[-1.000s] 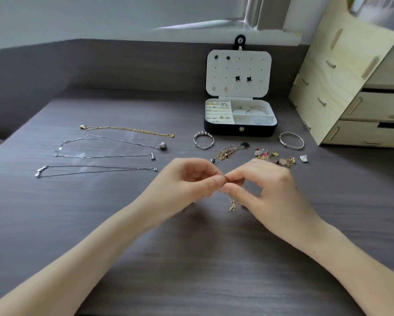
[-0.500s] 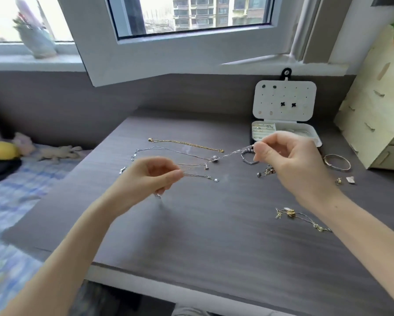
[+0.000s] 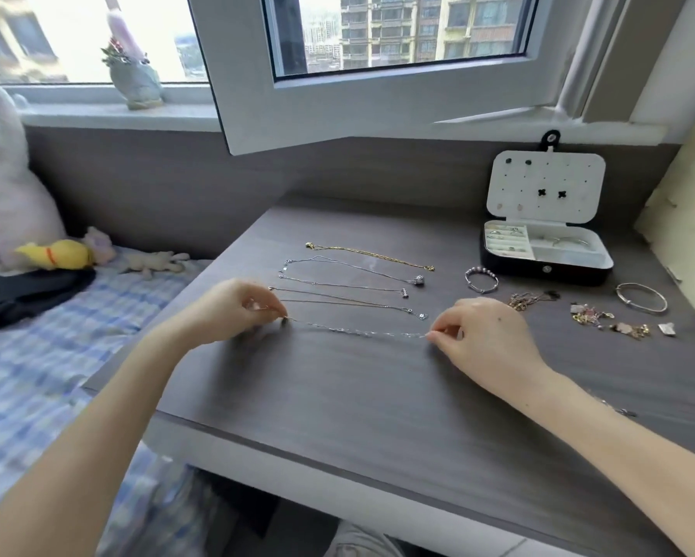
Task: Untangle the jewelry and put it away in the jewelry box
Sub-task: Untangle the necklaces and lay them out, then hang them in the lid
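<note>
A thin silver chain (image 3: 358,330) lies stretched straight on the grey desk (image 3: 378,396). My left hand (image 3: 233,309) pinches its left end and my right hand (image 3: 482,335) pinches its right end. Beyond it lie three laid-out necklaces: a gold one (image 3: 370,255), a silver one with a pendant (image 3: 354,269) and a thin one (image 3: 346,301). The open jewelry box (image 3: 547,267) stands at the back right, earrings pinned in its white lid (image 3: 545,190). A tangled gold pile (image 3: 527,301) and charm pieces (image 3: 603,319) lie right of my right hand.
A beaded bracelet (image 3: 481,279) and a silver bangle (image 3: 641,297) lie in front of the box. A wooden drawer unit (image 3: 683,235) stands at the far right. The open window sash (image 3: 378,94) overhangs the desk's back. A bed with plush toys (image 3: 52,255) is at the left.
My hands have pulled apart from a close pinch and lowered the silver chain, stretched out, onto the desk below the other necklaces. My view has turned left.
</note>
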A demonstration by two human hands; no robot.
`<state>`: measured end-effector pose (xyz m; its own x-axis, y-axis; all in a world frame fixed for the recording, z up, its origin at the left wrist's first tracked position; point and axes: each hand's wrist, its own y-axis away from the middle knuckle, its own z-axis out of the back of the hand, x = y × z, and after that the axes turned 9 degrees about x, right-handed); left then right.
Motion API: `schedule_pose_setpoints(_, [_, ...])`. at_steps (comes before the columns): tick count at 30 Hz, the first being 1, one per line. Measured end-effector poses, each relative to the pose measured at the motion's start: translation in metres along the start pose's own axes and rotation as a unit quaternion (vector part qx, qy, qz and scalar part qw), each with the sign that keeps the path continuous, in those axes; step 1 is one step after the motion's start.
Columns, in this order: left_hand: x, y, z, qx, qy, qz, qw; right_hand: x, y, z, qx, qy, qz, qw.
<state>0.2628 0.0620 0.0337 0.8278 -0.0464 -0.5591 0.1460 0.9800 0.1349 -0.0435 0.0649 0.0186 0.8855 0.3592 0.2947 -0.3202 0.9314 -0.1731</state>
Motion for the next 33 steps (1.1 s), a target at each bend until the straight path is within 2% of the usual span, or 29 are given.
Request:
schedule_pose_setpoints(5, [-0.001,-0.001,-0.008,-0.021,-0.053,-0.021,0.998,-0.004,0.003,-0.01,-0.028,0.031,0.036,0.998])
schedule_pose_setpoints(7, [0.001,-0.001,-0.01,-0.019,-0.077,-0.017,0.997,-0.008,0.007,-0.004,-0.016,0.025,0.03,0.999])
schedule_pose_setpoints(9, [-0.002,0.001,-0.012,-0.059,-0.107,-0.03,0.992,-0.015,0.011,0.004,0.007,0.016,0.019,1.0])
schedule_pose_setpoints(11, [-0.018,0.002,-0.02,-0.109,-0.083,-0.073,0.988,-0.027,0.019,0.018,0.007,-0.01,0.006,1.0])
schedule_pose_setpoints(13, [-0.047,0.001,-0.032,-0.125,-0.047,-0.12,0.984,-0.043,0.029,0.034,-0.002,-0.042,-0.017,0.999])
schedule_pose_setpoints(18, [-0.129,-0.009,-0.085,-0.021,-0.033,-0.23,0.972,-0.083,0.063,0.069,0.076,-0.05,-0.097,0.991])
schedule_pose_setpoints(21, [-0.167,-0.022,-0.117,0.028,-0.048,-0.263,0.963,-0.093,0.078,0.072,0.109,-0.053,-0.127,0.985])
schedule_pose_setpoints(27, [-0.207,-0.041,-0.154,0.045,-0.062,-0.282,0.956,-0.096,0.09,0.064,0.071,-0.074,-0.137,0.985])
schedule_pose_setpoints(33, [-0.222,-0.046,-0.16,0.076,-0.126,-0.277,0.95,-0.098,0.088,0.053,0.075,-0.084,-0.13,0.985])
